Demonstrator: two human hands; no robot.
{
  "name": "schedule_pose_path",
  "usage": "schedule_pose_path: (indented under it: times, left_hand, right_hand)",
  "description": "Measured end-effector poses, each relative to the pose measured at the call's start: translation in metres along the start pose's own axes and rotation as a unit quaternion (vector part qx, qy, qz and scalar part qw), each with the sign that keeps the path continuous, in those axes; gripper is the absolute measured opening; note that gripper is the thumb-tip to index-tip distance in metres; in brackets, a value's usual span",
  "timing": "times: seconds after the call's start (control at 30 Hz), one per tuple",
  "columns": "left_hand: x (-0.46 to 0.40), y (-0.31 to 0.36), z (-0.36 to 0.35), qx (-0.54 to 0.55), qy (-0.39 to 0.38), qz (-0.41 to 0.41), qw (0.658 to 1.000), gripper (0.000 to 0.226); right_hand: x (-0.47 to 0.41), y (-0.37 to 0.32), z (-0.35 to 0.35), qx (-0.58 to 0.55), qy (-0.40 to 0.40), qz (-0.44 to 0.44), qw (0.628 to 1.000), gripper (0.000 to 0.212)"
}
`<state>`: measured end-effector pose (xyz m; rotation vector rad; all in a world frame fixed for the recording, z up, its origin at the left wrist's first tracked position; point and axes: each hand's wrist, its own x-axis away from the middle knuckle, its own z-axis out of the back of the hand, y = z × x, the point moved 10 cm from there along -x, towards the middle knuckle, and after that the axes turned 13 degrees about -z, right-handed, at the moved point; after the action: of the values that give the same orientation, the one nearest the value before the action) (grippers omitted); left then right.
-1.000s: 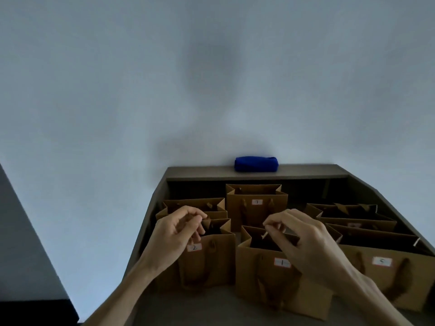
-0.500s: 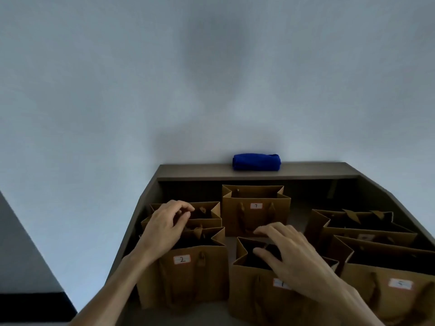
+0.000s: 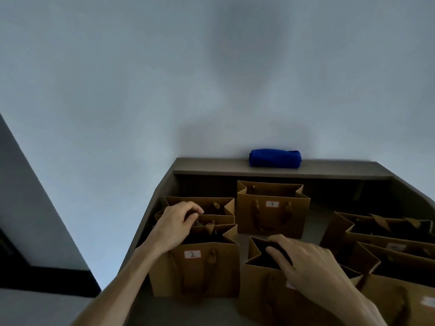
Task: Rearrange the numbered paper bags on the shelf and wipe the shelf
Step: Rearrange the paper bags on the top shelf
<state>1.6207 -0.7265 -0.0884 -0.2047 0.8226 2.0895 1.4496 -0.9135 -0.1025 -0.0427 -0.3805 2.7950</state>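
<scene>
I see the brown bag labelled 2 made of matt kraft paper, stiff, with sharp folds at the mouth. The brown bag labelled 7 looks the same paper, and its small white label is smooth paper too. The grey-brown shelf has a flat, matt finish without shine; I cannot tell if it is wood or laminate. The rolled blue cloth looks soft and a little fuzzy.
</scene>
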Motion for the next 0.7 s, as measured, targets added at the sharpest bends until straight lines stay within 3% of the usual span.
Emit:
schedule_pose_path:
  times: [0.2, 0.33, 0.47, 0.63, 0.7]
  left_hand:
    - [-0.019, -0.009, 0.001, -0.051, -0.092, 0.001, 0.995, 0.020]
    - [-0.041, -0.009, 0.012, -0.088, -0.075, -0.014, 0.993, 0.023]
    - [-0.060, -0.015, 0.016, -0.106, -0.081, -0.013, 0.991, 0.023]
    - [-0.071, -0.022, 0.017, -0.110, -0.070, -0.013, 0.991, 0.022]
    - [-0.071, -0.021, 0.019, -0.111, -0.047, -0.016, 0.993, 0.023]
  right_hand:
    - [-0.002, -0.001, -0.001, 0.010, -0.001, 0.010, 1.000, 0.041]
    - [-0.004, -0.001, -0.003, 0.013, -0.022, 0.001, 1.000, 0.043]
    - [-0.003, -0.002, -0.003, 0.000, -0.030, 0.003, 1.000, 0.073]
    - [-0.005, 0.000, -0.001, -0.016, -0.015, 0.002, 1.000, 0.086]
    - [-0.006, 0.003, 0.000, -0.027, 0.004, 0.004, 1.000, 0.101]
